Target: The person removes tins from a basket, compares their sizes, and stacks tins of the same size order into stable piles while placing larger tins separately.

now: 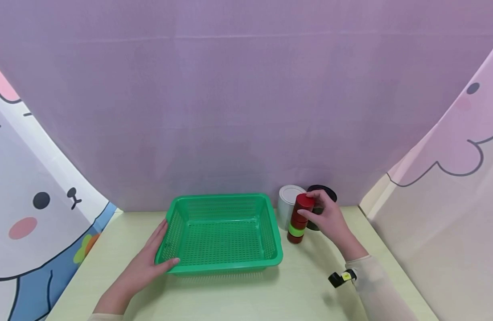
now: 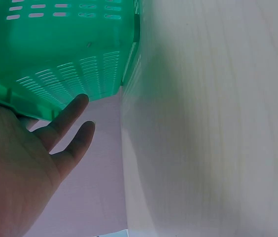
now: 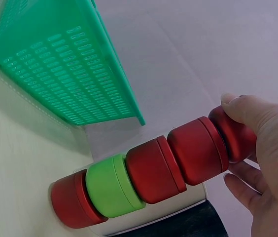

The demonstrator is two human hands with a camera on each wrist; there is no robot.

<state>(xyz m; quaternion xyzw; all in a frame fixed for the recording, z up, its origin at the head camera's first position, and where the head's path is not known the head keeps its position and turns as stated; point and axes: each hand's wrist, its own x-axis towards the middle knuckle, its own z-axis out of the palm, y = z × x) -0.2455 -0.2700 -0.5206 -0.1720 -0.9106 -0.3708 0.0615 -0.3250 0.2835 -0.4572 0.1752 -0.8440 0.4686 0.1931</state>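
A stack of small round tins (image 3: 156,170), several red and one light green (image 3: 112,185), stands upright on the table beside the basket. My right hand (image 1: 328,218) holds the topmost red tin (image 3: 232,133) between thumb and fingers, and that tin sits slightly askew on the one below. To the left is a green plastic basket (image 1: 220,269) with slotted walls, nothing visible inside. My left hand (image 1: 144,269) holds its left end, thumb over the front rim and fingers along the side. In the left wrist view, two fingers (image 2: 75,143) extend below the basket's rim.
Behind the stack stand a white can (image 1: 285,209) and a black-topped can (image 1: 330,192), partly hidden by the right hand. A purple cloth wall (image 1: 230,111) closes off the back of the pale table (image 1: 214,303). Printed cartoon cloths hang at both sides.
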